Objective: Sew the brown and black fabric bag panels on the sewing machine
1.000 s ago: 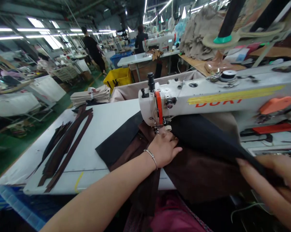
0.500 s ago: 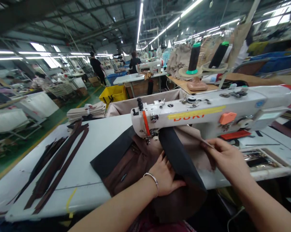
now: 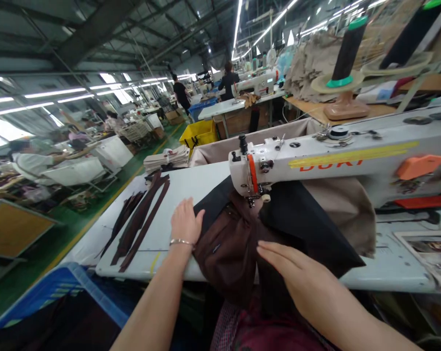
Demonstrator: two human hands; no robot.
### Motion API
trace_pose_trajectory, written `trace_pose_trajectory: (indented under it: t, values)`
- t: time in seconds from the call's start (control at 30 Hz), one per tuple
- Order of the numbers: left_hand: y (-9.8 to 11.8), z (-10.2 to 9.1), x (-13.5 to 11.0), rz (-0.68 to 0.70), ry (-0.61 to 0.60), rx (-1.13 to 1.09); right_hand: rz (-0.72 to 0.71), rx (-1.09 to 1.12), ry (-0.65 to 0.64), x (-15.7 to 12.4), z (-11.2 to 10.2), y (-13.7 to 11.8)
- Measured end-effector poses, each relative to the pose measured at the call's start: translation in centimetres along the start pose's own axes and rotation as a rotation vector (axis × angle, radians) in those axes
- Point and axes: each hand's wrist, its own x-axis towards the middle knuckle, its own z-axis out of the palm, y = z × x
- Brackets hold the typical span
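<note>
Under the needle area of a white sewing machine [image 3: 323,153] lies a sewn piece with a dark brown part [image 3: 224,243], a black panel [image 3: 308,219] and a beige panel [image 3: 348,207]. A small label shows on the brown cloth. My left hand [image 3: 186,222], a bracelet at its wrist, is at the left edge of the piece, fingers stretched out and thumb apart. Over the middle of the cloth, my right hand [image 3: 293,268] has its fingers extended, tips at the brown fabric near the presser foot. Neither hand grips anything that I can see.
Dark brown strips [image 3: 136,224] lie on the table's left side, with stacked beige pieces [image 3: 167,158] behind. A blue basket [image 3: 92,287] holding dark cloth stands at lower left. Beyond are a yellow bin [image 3: 198,134], thread cones [image 3: 347,53] and several people at workstations.
My left hand has moved from the cloth's middle to its left edge. My right hand has let go of the beige panel and come left onto the brown cloth. The view has turned left.
</note>
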Motion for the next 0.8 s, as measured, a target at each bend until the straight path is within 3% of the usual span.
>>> trace_pose_trajectory:
  t: [0.07,0.13,0.2,0.3,0.33,0.4,0.47,0.5,0.57,0.6,0.7,0.8]
  values:
    - [-2.6,0.2,1.7,-0.081,-0.086,0.033,0.035,-0.082,-0.034,2.0,3.9,0.2]
    - [-4.3,-0.5,1.9,-0.097,-0.172,0.035,0.078,-0.123,-0.042,2.5,6.1,1.1]
    - [-5.9,-2.5,0.3,-0.104,-0.19,0.044,0.079,-0.133,-0.056,1.8,6.6,1.9]
    - [-8.2,-7.0,-3.8,-0.162,-0.104,0.13,0.066,-0.154,-0.084,0.4,5.8,1.9]
    - [-8.6,-8.1,-5.3,-0.141,-0.13,0.159,0.067,-0.169,-0.091,0.1,5.7,1.8]
    - [-8.3,-9.2,-8.0,-0.017,-0.057,0.268,0.069,-0.225,-0.089,0.0,5.6,1.4]
    - [-6.3,-8.2,-10.1,0.272,0.006,0.302,0.032,-0.314,-0.067,0.4,5.8,1.0]
    - [-4.9,-7.1,-10.9,0.449,-0.019,0.281,-0.003,-0.358,-0.055,0.7,5.8,0.9]
    - [-1.7,-4.3,-12.0,0.783,-0.207,0.199,-0.079,-0.419,-0.045,1.7,5.1,0.8]
    - [-0.2,-2.8,-12.3,0.878,-0.3,0.17,-0.112,-0.431,-0.047,2.4,4.4,0.8]
    - [2.7,0.4,-12.8,0.923,-0.441,0.091,-0.132,-0.46,-0.09,4.7,1.7,1.3]
    - [3.6,1.2,-12.5,0.863,-0.495,-0.088,-0.028,-0.491,-0.137,6.4,-0.3,2.8]
